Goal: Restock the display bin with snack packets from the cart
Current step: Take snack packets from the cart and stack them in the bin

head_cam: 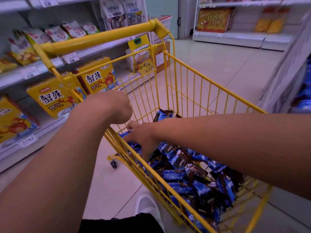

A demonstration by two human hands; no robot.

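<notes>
- yellow crab-print boxes (55, 98) line the low left shelf
- snack bags (55, 33) fill the shelf above
- red-gold carton (213, 20) sits on the far shelf
- white shoe (148, 206) rests on the tiled floor (218, 64)

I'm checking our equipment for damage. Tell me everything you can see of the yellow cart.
The cart is a yellow wire basket with a thick yellow handle bar across its far end and a dark caster underneath. It stands on the tiled floor beside the shelves, its bottom covered with blue and brown packets. The left hand is at its near rim; the right hand reaches inside. No damage shows.
</notes>
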